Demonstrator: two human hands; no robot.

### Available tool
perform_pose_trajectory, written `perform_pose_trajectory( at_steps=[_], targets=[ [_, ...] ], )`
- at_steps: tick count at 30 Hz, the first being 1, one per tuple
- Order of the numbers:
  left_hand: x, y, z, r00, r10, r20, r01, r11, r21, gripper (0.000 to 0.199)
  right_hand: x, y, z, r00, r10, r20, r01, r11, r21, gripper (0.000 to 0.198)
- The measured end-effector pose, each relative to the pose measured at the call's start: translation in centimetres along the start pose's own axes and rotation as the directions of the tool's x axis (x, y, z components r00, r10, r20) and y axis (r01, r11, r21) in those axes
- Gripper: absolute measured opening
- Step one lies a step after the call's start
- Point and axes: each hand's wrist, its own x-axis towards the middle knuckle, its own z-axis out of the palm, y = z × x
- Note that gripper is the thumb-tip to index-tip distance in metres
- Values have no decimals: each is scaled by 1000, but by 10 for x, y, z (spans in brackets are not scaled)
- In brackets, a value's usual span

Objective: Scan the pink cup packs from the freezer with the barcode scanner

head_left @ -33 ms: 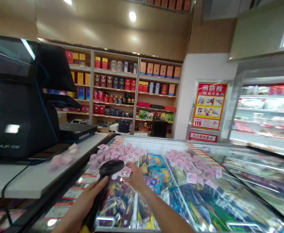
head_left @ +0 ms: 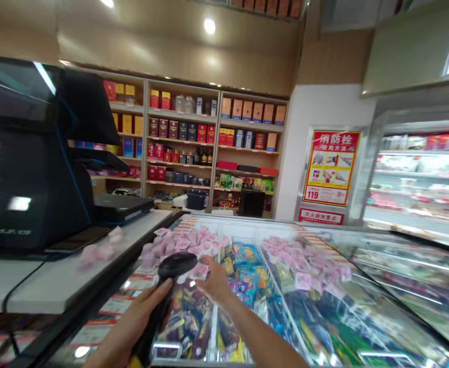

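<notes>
While left hand [head_left: 144, 308] grips one scanner [head_left: 175, 265], right [head_left: 216, 282] pinches one pack [head_left: 197, 272].

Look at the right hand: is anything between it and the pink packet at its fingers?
Nothing visible stands between the right hand and the pink packet; blur hides whether they touch. The black scanner in the left hand is on the packet's other side.

I see the person's left hand [head_left: 148, 305] curled in a grip, lower left of centre; right hand [head_left: 214, 281] half-curled, lower centre, its forearm [head_left: 254, 327] slanting down rightward.
</notes>
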Motion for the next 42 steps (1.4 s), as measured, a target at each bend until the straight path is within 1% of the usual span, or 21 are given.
perform_pose_trajectory(
  at_steps=[2, 4, 8, 12, 15, 18, 21, 25, 28, 33, 37, 39, 42],
  targets=[
    [0, 0, 3, 999, 10, 41, -10, 1000, 13, 34, 2, 6, -5, 998, 24, -59, -24, 1000, 6, 57],
    [-1, 0, 8, 996, 23, 81, -26, 999, 34, 35, 5, 16, -14, 988, 49, -143, -50, 999, -3, 56],
    [-1, 1, 22, 991, 51, 121, -58, 997, 54, 36, 8, 45, -40, 949, 77, -305, -102, 993, -66, 53],
    [2, 2, 39, 981, 44, 187, -52, 998, 38, 36, 7, 75, -64, 920, 100, -380, -158, 979, -125, 52],
    [6, 1, 52, 975, 41, 219, -50, 998, 35, 35, 3, 93, -75, 909, 95, -406, -174, 971, -162, 52],
    [10, -3, 64, 971, 33, 236, -39, 999, 22, 35, 0, 104, -82, 902, 86, -422, -185, 962, -201, 50],
    [12, -7, 71, 967, 24, 254, -34, 999, 35, 37, -2, 108, -88, 899, 89, -428, -196, 957, -213, 50],
    [12, -9, 73, 961, 32, 274, -50, 997, 60, 37, -2, 111, -93, 900, 86, -426, -191, 959, -211, 52],
    [12, -10, 72, 962, 16, 272, -36, 997, 68, 37, -3, 114, -94, 905, 73, -418, -180, 959, -221, 51],
    [14, -12, 74, 965, 19, 262, -40, 997, 73, 38, -6, 116, -95, 912, 80, -402, -214, 929, -300, 49],
    [15, -11, 76, 965, 15, 261, -30, 998, 57, 38, -9, 111, -103, 914, 119, -388, -280, 876, -393, 45],
    [14, -8, 74, 968, 21, 250, -34, 998, 47, 37, -11, 108, -108, 924, 134, -358, -306, 823, -480, 39],
    [14, -4, 68, 977, 30, 209, -37, 999, 29, 35, -15, 110, -116, 932, 155, -328, -335, 719, -609, 30]
  ],
)
